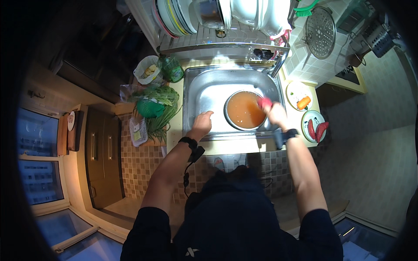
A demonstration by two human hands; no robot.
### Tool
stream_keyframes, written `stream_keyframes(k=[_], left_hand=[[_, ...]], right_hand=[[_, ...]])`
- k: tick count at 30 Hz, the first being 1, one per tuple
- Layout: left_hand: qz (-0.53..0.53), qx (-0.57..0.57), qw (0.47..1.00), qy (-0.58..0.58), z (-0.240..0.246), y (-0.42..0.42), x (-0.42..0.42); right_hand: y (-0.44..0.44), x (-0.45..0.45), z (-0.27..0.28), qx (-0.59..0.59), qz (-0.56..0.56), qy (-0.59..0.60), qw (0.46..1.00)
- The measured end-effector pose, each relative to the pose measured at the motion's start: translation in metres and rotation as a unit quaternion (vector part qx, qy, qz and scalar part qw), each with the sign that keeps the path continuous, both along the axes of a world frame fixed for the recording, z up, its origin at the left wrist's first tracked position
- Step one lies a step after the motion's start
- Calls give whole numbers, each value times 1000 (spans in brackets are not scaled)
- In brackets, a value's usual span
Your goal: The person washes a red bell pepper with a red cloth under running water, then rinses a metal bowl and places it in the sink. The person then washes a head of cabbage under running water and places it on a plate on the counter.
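A round metal basin of cloudy orange-brown water [245, 109] stands in the stainless steel sink [209, 78]. At the basin's right rim, my right hand [276, 114] holds a reddish-pink item [264, 102], blurred, perhaps a sweet potato. My left hand [201, 123] is over the sink's front left part, apart from the basin, with nothing visible in it. Right of the sink, one plate bears a carrot [303, 102], and a second plate [306, 125] bears red-skinned sweet potatoes [320, 130].
A dish rack [209, 49] with plates and bowls spans the sink's back, near the faucet [277, 67]. On the left are a green plastic bottle [173, 70], a white bag [140, 68] and long green vegetables [163, 114]. A perforated metal steamer plate [320, 32] hangs on the right wall.
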State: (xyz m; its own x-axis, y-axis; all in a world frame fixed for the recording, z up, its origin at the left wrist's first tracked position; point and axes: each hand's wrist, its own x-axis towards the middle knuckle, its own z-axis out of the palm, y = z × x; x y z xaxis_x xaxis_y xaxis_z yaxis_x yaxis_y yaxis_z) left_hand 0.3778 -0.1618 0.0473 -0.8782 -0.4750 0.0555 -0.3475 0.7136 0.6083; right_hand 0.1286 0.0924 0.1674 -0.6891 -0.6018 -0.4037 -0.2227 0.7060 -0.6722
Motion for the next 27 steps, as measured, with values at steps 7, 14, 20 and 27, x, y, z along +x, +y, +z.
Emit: stream_keyframes(k=[7, 14, 20, 27], left_hand=[[8, 88, 996, -15, -4, -7, 7], [-28, 9, 999, -14, 3, 5, -14], [-23, 13, 999, -40, 7, 21, -15], [27, 18, 997, -72, -6, 36, -24]], right_hand=[[27, 22, -38, -65, -38, 66, 995], [48, 25, -45, 108, -24, 140, 984], [173, 12, -97, -44, -278, 92, 955], [255, -51, -80, 33, -404, 222, 887]])
